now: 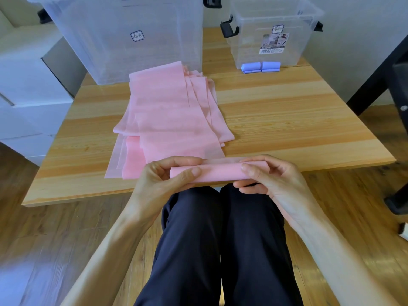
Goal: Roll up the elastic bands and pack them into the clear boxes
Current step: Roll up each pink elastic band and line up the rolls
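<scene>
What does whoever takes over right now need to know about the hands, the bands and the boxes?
Left hand and right hand each grip an end of the pink roll at the table's near edge.
Pink bands lie flat mid-table.
Two purple rolls sit in front of the small clear box, which looks empty; large clear box back left.
Left: roll the pink bands, pack everything.

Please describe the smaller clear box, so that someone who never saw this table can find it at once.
Look at the far edge of the wooden table, where two clear boxes stand. The smaller box is the right one, with black clips and a printed barcode label on its front. Unlike the large box to its left, it has two purple rolls lying against its front.
</scene>
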A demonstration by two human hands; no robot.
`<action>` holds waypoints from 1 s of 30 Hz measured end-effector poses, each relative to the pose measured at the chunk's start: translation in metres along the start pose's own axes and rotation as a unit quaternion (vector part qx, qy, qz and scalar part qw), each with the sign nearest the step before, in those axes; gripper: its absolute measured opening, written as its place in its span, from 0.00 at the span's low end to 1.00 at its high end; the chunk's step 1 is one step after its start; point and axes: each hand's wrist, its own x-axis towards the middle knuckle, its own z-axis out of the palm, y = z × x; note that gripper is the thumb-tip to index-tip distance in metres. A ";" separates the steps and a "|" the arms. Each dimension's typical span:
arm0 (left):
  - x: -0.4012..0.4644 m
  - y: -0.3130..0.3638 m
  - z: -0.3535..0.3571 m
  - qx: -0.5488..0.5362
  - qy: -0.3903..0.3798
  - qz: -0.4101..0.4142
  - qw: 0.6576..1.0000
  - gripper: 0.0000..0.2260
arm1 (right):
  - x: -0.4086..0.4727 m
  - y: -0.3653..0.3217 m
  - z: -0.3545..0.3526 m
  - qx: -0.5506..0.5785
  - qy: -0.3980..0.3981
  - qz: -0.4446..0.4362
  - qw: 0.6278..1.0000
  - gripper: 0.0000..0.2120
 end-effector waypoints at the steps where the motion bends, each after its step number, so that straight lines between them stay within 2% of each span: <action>1: 0.000 0.000 0.000 -0.004 0.001 0.002 1.000 0.08 | 0.000 0.000 0.000 -0.001 -0.007 0.000 1.000 0.14; 6: 0.002 -0.002 0.000 -0.023 0.006 0.009 1.000 0.07 | 0.000 -0.002 0.000 -0.020 -0.004 -0.023 1.000 0.15; 11: 0.006 0.000 0.000 0.027 -0.025 0.038 0.999 0.14 | 0.007 -0.006 -0.005 -0.009 0.029 -0.038 0.999 0.16; 19: 0.044 0.013 0.022 0.074 0.004 0.071 0.995 0.11 | 0.035 -0.027 -0.026 -0.037 0.064 -0.079 0.994 0.18; 26: 0.120 0.033 0.041 0.224 -0.044 0.125 0.966 0.09 | 0.098 -0.050 -0.065 -0.114 0.083 -0.084 0.986 0.08; 30: 0.174 0.045 0.053 0.291 -0.089 0.137 0.943 0.12 | 0.143 -0.064 -0.090 -0.161 0.085 -0.053 0.982 0.07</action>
